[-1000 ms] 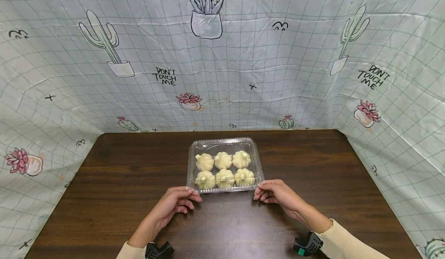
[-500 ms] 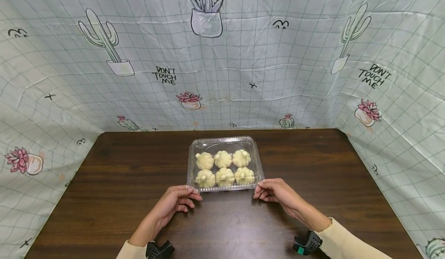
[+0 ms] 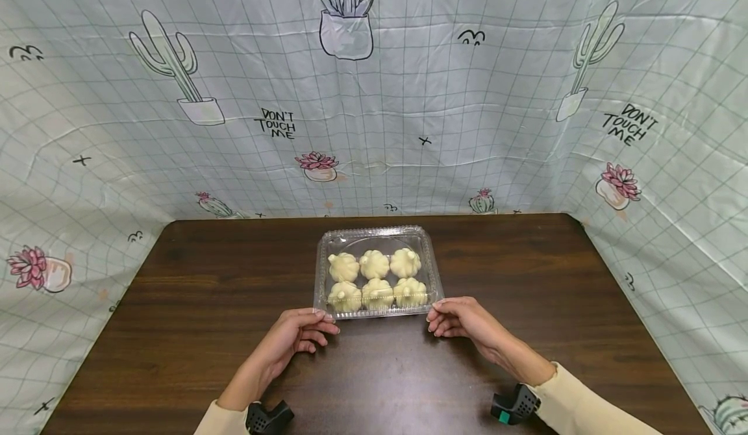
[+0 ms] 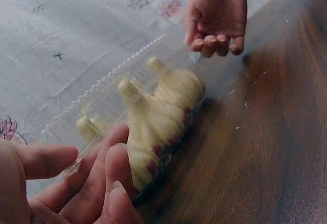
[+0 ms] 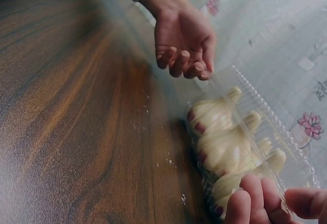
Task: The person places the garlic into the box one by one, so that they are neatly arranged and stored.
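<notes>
A clear plastic container [image 3: 376,235] with ribbed edges sits near the middle of the table. Inside it are several cream garlic bulbs [image 3: 374,263] in two rows, their stems upward and purplish patches low on their sides in the wrist views. At the near left corner, my left hand [image 3: 292,334] pinches the container's rim between thumb and forefinger. My right hand [image 3: 464,321] does the same at the near right corner, its other fingers curled below. The left wrist view shows the left thumb [image 4: 51,161] on top of the rim.
The dark wooden table [image 3: 222,273] extends around the container. A pale grid-patterned cloth [image 3: 374,97] printed with cacti rises behind it and along both sides. Black wrist devices [image 3: 517,404] are strapped at the cream sleeves [image 3: 578,402].
</notes>
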Action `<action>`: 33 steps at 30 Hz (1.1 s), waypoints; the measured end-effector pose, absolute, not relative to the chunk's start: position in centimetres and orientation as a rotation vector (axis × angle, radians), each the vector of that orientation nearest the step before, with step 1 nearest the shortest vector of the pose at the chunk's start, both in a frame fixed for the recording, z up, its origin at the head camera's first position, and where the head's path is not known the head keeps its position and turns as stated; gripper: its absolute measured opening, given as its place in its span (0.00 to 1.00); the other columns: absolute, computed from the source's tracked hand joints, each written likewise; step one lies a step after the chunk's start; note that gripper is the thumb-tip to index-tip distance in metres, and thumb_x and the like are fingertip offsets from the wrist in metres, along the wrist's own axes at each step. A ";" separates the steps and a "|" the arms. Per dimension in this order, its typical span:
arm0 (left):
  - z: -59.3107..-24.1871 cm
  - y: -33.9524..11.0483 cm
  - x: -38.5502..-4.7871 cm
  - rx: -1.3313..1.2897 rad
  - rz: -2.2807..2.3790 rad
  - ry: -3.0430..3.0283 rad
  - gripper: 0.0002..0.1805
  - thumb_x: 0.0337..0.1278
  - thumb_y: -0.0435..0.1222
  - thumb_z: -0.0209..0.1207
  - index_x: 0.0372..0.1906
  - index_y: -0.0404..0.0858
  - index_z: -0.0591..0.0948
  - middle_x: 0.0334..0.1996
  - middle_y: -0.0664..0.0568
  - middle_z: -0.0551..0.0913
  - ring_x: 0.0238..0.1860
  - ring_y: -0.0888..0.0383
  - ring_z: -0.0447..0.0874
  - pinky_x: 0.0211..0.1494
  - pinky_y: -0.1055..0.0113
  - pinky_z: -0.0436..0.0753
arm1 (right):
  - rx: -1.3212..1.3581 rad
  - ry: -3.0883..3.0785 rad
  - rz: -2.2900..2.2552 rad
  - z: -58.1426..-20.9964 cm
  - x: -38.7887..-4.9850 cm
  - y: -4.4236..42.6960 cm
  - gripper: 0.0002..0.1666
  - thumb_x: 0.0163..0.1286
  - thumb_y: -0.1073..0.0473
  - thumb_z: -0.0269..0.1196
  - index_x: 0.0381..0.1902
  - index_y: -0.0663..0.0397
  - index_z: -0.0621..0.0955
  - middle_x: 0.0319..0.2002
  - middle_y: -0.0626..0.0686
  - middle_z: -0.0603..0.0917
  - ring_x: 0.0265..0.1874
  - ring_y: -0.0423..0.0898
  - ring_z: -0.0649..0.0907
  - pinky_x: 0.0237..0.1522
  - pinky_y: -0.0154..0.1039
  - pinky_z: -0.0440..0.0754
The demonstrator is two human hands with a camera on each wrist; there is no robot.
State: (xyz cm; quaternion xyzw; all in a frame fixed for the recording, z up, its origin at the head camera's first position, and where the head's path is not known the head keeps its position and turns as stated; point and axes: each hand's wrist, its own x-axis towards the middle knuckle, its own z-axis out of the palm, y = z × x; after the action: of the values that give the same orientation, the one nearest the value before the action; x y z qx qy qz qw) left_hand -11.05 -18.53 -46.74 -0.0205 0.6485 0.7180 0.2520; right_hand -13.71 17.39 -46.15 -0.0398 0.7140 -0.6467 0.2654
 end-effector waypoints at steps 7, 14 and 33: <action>-46.7 -18.5 -11.1 -0.063 1.955 1.811 0.15 0.79 0.35 0.51 0.50 0.32 0.87 0.34 0.58 0.91 0.30 0.67 0.82 0.30 0.75 0.79 | -0.091 1.939 -1.755 -46.1 -13.7 17.3 0.15 0.80 0.59 0.54 0.37 0.59 0.85 0.31 0.47 0.87 0.32 0.39 0.85 0.41 0.34 0.85; -46.7 -18.5 -11.3 -0.074 1.951 1.867 0.14 0.77 0.33 0.52 0.45 0.36 0.89 0.32 0.59 0.90 0.30 0.66 0.80 0.29 0.75 0.77 | -0.088 1.932 -1.782 -46.2 -13.4 17.1 0.16 0.80 0.61 0.54 0.37 0.58 0.86 0.30 0.45 0.87 0.32 0.38 0.85 0.40 0.32 0.85; -46.8 -18.3 -11.4 -0.091 1.946 1.892 0.15 0.76 0.32 0.52 0.43 0.36 0.90 0.29 0.59 0.89 0.30 0.66 0.79 0.30 0.75 0.76 | -0.081 1.938 -1.799 -46.3 -13.2 16.8 0.16 0.80 0.62 0.53 0.36 0.59 0.86 0.29 0.46 0.87 0.31 0.39 0.85 0.39 0.32 0.84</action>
State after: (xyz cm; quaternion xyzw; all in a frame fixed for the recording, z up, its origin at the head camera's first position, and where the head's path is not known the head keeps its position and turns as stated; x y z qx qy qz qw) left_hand -11.42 -18.30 -46.76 -0.0327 0.6809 0.7004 0.2116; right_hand -13.16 16.79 -46.31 -0.0295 0.7101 -0.6592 0.2455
